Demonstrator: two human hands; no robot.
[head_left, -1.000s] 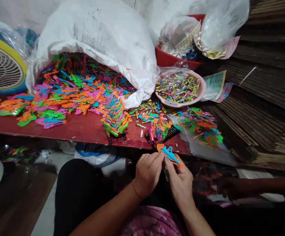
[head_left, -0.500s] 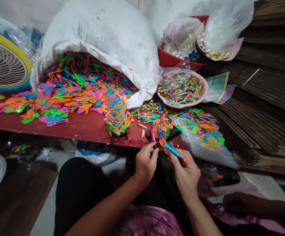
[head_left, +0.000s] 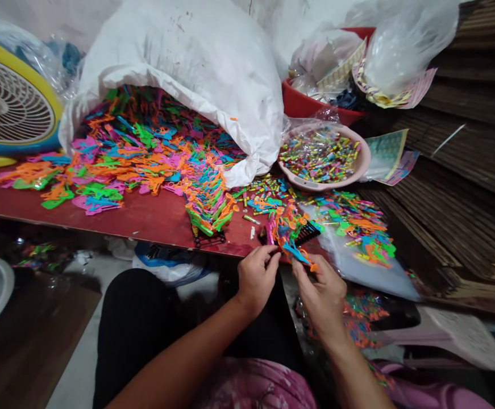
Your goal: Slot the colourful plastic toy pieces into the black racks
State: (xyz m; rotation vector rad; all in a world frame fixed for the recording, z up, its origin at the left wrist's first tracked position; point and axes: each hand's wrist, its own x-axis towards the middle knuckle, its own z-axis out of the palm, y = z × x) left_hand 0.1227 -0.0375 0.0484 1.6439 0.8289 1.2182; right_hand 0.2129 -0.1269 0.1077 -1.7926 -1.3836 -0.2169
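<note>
My right hand (head_left: 323,292) is closed on a blue and orange plastic toy piece (head_left: 296,253), held at the table's front edge. My left hand (head_left: 259,278) is pinched close to the other end of that piece; what lies between its fingertips is too small to make out. Just beyond my fingers stands a black rack (head_left: 307,232), with several bright plastic pieces (head_left: 287,218) set in it. To the left, a second black rack (head_left: 208,240) carries a long row of similar pieces (head_left: 208,199) in orange, green, blue and pink.
A white sack (head_left: 213,62) spills loose plastic pieces (head_left: 145,162) over the red table (head_left: 153,218). A pink basin (head_left: 364,162) holds small printed tubes. Loose pieces lie on a plastic sheet (head_left: 358,272). Stacked cardboard (head_left: 456,187) stands right, a fan (head_left: 12,102) left.
My right hand has brought the blue and orange toy piece slightly left and up to the near rack. Another person's hand at the lower right has left the view. The view has shifted slightly.
</note>
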